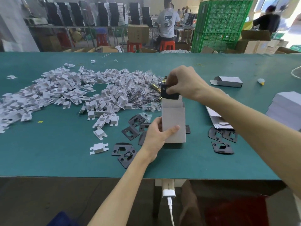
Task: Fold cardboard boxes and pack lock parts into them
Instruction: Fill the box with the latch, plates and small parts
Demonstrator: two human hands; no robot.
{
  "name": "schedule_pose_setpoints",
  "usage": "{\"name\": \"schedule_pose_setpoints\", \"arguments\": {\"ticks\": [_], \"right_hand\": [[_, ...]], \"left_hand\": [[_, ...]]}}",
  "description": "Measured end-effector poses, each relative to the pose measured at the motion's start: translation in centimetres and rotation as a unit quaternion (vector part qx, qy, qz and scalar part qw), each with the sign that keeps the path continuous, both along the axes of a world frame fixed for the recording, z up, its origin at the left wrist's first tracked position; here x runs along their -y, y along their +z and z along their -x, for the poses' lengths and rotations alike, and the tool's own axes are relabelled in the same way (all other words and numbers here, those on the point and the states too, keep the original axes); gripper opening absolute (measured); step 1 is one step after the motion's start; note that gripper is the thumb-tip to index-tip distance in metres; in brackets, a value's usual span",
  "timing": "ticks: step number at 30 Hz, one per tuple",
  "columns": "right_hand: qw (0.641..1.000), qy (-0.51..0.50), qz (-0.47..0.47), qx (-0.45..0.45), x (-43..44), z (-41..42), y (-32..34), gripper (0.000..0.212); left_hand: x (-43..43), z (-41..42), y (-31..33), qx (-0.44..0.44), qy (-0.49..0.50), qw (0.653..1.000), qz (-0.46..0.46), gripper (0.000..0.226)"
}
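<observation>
Packing step. Left hand (155, 133) grips upright cardboard box (175, 123) on green table (57, 160). Right hand (185, 82) pinches black strike plate (167, 93) at box mouth, 12 o'clock. Next: likely turn plate edge-on, lower inside.

A packing workshop in a factory: a long green worktable (48, 160) heaped with white cardboard inserts (65, 88), stacked green plastic crates (221, 23) (piled tall), and workers on red stools (167, 45).

Teal-green table (48, 160), pale grey cardboard box (174, 124), black lock plates (130, 132), white card inserts (65, 88), green crates (221, 23)
</observation>
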State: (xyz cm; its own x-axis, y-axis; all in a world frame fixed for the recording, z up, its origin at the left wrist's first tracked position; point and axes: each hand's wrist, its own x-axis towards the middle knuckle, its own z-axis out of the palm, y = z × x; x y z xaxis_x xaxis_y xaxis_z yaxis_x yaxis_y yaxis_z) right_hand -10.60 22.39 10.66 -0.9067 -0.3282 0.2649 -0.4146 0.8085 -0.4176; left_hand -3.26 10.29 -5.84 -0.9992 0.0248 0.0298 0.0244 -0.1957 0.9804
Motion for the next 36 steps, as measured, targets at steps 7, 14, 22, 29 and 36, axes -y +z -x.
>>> {"name": "schedule_pose_setpoints", "arguments": {"ticks": [7, 14, 22, 29, 36], "right_hand": [[0.999, 0.029, -0.041, 0.008, -1.7, 0.3, -2.6, 0.014], [0.996, 0.066, -0.045, 0.031, -2.0, 0.4, -2.9, 0.008], [0.993, 0.090, -0.050, 0.052, -2.1, 0.0, -3.0, 0.003], [0.982, 0.100, -0.122, 0.102, -1.1, -0.9, -3.5, 0.025], [0.973, 0.061, -0.196, 0.108, -0.3, -2.2, -3.6, 0.042]], "left_hand": [[0.0, 0.2, -0.3, 0.000, 0.003, 1.000, 0.001, 0.046], [0.1, 0.1, -0.2, -0.009, 0.001, 1.000, -0.002, 0.057], [0.1, 0.3, -0.4, -0.001, -0.001, 1.000, 0.003, 0.049], [0.2, 0.1, -0.2, -0.003, -0.010, 1.000, -0.004, 0.053], [0.3, 0.2, -0.3, -0.003, -0.015, 1.000, 0.016, 0.040]]}}
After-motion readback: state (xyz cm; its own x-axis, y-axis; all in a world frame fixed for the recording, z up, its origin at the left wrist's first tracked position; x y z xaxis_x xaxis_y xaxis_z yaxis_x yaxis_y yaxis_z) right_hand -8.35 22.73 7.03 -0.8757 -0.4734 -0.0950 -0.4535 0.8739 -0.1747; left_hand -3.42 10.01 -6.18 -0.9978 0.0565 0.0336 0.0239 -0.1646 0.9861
